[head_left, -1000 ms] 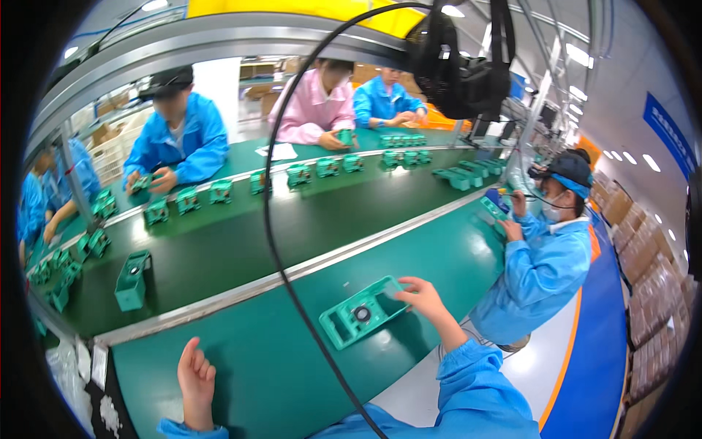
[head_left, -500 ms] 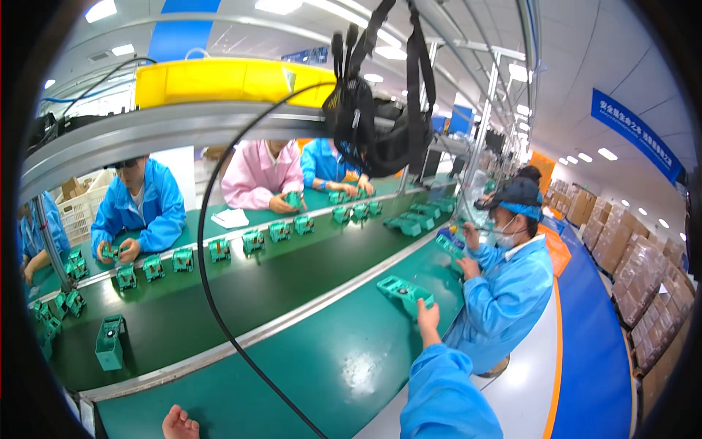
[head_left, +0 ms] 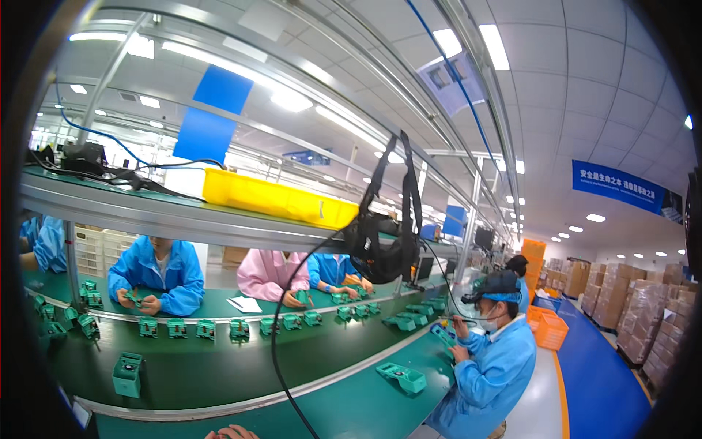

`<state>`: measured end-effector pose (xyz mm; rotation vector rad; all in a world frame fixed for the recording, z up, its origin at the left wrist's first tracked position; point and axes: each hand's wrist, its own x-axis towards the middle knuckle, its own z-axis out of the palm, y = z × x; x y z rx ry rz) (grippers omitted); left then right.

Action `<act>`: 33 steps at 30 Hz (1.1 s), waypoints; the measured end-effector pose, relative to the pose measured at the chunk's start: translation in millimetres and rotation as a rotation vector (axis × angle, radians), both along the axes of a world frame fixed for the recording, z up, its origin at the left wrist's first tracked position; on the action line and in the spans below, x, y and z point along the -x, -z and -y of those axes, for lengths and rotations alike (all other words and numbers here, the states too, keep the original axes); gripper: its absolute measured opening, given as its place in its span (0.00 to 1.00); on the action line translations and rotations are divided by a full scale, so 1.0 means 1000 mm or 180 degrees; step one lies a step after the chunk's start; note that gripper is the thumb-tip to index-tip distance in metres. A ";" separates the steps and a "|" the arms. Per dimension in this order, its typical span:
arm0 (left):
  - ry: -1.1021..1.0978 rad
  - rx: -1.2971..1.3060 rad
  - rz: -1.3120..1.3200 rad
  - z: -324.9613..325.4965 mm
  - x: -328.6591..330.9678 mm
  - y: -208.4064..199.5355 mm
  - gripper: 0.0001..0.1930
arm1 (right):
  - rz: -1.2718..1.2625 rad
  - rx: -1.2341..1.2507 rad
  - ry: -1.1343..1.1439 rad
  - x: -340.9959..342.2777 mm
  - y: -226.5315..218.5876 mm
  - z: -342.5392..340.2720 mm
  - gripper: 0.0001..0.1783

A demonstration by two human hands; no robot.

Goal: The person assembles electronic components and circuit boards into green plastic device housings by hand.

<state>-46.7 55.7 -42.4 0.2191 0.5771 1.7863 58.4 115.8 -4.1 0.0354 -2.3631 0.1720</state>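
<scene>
At the bottom edge, only the top of what appears to be my left hand (head_left: 232, 433) shows over the green worktable (head_left: 322, 410). Most of its fingers are cut off, so what it holds, if anything, is hidden. My right hand is out of the picture. A long green plastic housing (head_left: 402, 377) with a round dark part in it lies on the worktable, with no hand touching it. Another green housing (head_left: 127, 374) stands on the dark green conveyor belt (head_left: 219, 366) at the left.
A co-worker in blue (head_left: 490, 366) at the right works on a green housing (head_left: 443, 335). Several small green units (head_left: 176, 328) line the belt's far side, where other people sit. A black cable (head_left: 276, 344) hangs across the view; a yellow bin (head_left: 278, 201) and black bag (head_left: 384, 245) are above.
My right hand has let go of the green housing, which now lies on the worktable, and has left the view. The view has tilted up, leaving less of the other hand showing.
</scene>
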 end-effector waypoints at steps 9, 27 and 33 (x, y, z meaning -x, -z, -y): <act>-0.0191 -0.0491 -0.0181 0.003 0.022 0.000 0.16 | 0.0750 -0.0049 0.0705 0.033 -0.009 0.017 0.13; -0.0466 -0.0237 -0.0200 -0.010 0.029 0.016 0.17 | -0.0241 0.1016 0.0528 0.056 0.013 -0.003 0.09; -0.0450 -0.0236 -0.0979 0.009 0.034 0.008 0.12 | -0.0552 0.1777 0.0414 0.064 0.020 -0.006 0.07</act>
